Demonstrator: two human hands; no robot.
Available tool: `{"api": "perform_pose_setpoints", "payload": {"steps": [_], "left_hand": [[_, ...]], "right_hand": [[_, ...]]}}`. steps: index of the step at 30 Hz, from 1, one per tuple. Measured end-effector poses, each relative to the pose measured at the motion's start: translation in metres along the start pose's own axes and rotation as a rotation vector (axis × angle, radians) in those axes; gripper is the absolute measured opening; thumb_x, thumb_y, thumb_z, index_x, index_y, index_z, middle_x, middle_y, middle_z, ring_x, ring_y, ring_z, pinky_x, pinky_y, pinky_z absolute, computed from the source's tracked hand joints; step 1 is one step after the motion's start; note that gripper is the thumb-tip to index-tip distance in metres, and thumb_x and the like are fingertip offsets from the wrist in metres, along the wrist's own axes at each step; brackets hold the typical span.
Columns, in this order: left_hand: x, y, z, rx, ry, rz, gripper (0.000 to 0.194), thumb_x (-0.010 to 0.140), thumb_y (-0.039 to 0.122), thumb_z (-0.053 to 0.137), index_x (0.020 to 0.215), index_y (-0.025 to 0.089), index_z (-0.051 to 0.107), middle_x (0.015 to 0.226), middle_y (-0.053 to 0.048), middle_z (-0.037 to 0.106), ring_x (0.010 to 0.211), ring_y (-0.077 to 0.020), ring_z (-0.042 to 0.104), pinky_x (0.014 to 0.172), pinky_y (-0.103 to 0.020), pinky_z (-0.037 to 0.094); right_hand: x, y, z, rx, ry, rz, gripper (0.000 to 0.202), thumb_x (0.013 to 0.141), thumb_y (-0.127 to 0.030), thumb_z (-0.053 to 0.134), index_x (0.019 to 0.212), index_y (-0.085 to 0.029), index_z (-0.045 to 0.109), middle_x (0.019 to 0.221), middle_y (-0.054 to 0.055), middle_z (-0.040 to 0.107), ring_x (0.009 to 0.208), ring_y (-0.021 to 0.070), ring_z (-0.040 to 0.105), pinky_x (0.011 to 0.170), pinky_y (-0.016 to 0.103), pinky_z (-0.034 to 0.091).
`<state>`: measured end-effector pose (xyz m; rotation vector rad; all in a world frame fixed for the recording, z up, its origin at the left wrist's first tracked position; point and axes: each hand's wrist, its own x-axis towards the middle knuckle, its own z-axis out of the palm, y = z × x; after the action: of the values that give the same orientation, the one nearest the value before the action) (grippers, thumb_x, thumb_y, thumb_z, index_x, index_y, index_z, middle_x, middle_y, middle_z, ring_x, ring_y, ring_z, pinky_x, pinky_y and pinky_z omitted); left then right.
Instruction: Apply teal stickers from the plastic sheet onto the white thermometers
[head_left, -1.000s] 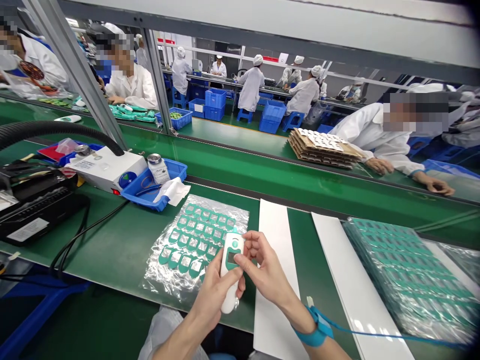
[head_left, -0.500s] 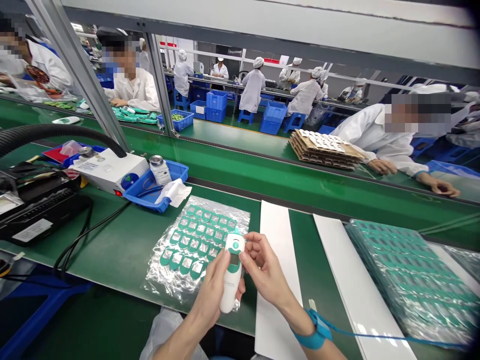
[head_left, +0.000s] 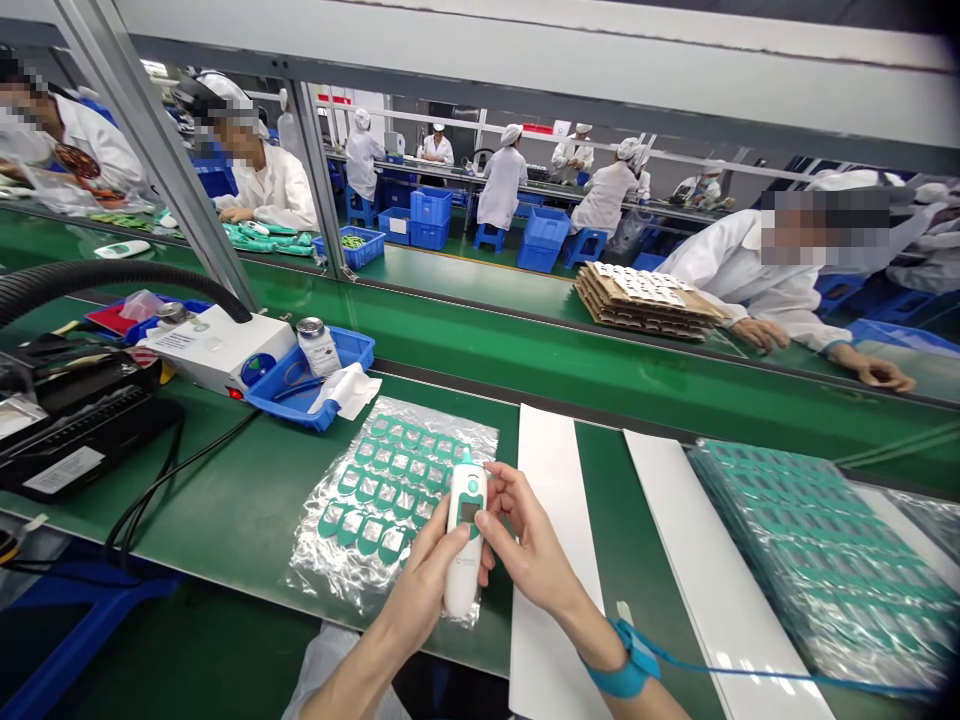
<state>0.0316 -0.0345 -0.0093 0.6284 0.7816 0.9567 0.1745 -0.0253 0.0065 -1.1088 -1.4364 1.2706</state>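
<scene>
A white ear thermometer [head_left: 466, 577] with a teal tip, a round button and a small dark screen is held nearly upright, its front towards me. My left hand [head_left: 429, 572] is closed around its lower body, thumb on the front below the screen. On the other side my right hand [head_left: 529, 540], with a blue wrist strap [head_left: 634, 662], grips it: the thumb rests at the screen's right edge and the fingers curl at the side, partly hidden. Behind it on the bench lies a clear plastic sheet [head_left: 319, 565] bearing rows of teal rounded frames [head_left: 369, 537].
White strips [head_left: 551, 470] lie right of the sheet, beside a stack of teal-part sheets [head_left: 817, 540]. Leftward stand a blue tray [head_left: 311, 405] with a can, a white box [head_left: 217, 345] and black cables [head_left: 161, 470]. Co-workers sit across the green line, near stacked cardboard [head_left: 645, 300].
The thermometer has tilted, so its teal tip and screen show more fully. My left thumb has slid down from beside the screen to below it. The right hand has barely moved.
</scene>
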Motion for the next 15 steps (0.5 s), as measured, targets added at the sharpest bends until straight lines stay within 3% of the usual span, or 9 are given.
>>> {"api": "perform_pose_setpoints", "payload": {"steps": [3, 6, 12, 15], "left_hand": [[-0.001, 0.002, -0.004, 0.014, -0.051, 0.012, 0.067, 0.081, 0.022, 0.057, 0.144, 0.02, 0.031, 0.108, -0.007, 0.063, 0.072, -0.0131, 0.056, 0.07, -0.026, 0.046], [-0.002, 0.002, -0.008, 0.091, -0.087, 0.044, 0.072, 0.081, 0.017, 0.052, 0.147, 0.026, 0.027, 0.13, -0.006, 0.053, 0.079, -0.0136, 0.055, 0.076, -0.027, 0.047], [-0.004, 0.006, -0.009, 0.154, -0.11, 0.084, 0.072, 0.085, 0.02, 0.052, 0.149, 0.03, 0.022, 0.145, -0.004, 0.041, 0.109, -0.0214, 0.054, 0.088, -0.03, 0.047], [-0.004, 0.007, -0.011, 0.196, -0.059, 0.086, 0.076, 0.084, 0.02, 0.051, 0.151, 0.028, 0.018, 0.152, -0.004, 0.032, 0.13, -0.0271, 0.041, 0.099, -0.034, 0.043]], "right_hand": [[0.002, 0.001, 0.001, -0.224, 0.121, -0.111, 0.03, 0.095, -0.03, 0.051, 0.124, -0.027, 0.048, 0.107, 0.006, 0.045, 0.077, 0.0154, 0.057, 0.066, 0.031, 0.053], [0.004, 0.0, 0.005, -0.321, 0.191, -0.162, 0.031, 0.092, -0.026, 0.055, 0.122, -0.026, 0.05, 0.11, 0.006, 0.047, 0.091, 0.019, 0.053, 0.078, 0.032, 0.05], [0.006, -0.005, 0.004, -0.308, 0.034, -0.159, 0.06, 0.084, -0.017, 0.062, 0.138, -0.029, 0.04, 0.129, 0.007, 0.045, 0.112, 0.023, 0.049, 0.089, 0.035, 0.047], [0.005, -0.01, 0.003, -0.397, 0.063, -0.234, 0.047, 0.086, -0.017, 0.06, 0.131, -0.027, 0.049, 0.131, 0.01, 0.043, 0.12, 0.0259, 0.046, 0.093, 0.038, 0.046]]}}
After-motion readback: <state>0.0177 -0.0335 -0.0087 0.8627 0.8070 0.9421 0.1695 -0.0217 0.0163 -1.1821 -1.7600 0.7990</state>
